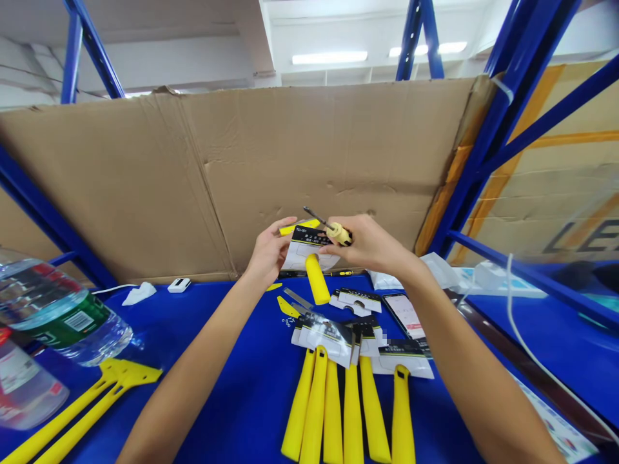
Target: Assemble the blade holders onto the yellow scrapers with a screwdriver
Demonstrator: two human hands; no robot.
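Note:
My left hand (269, 250) grips a yellow-handled scraper (317, 281) by its head end. A black-and-white printed card (304, 248) covers part of that head, and its handle points down toward me. In my right hand (370, 241) is a screwdriver (339, 234) with a pale yellow handle, its shaft pointing up and left, off the scraper. My right fingertips are close to the card; whether they touch it I cannot tell. Below lie several more yellow scraper handles (333, 412) with printed cards (323, 334) at their heads. Loose yellow head pieces (289, 307) and small screws (287, 322) lie nearby.
At the left are a large water bottle (72, 316), a second plastic bottle (26, 383) and two bare yellow handles (118, 380). A phone (406, 316) lies right of the cards. A cardboard wall (314, 154) closes the back, between blue rack posts (476, 167). A white cable (527, 348) hangs at right.

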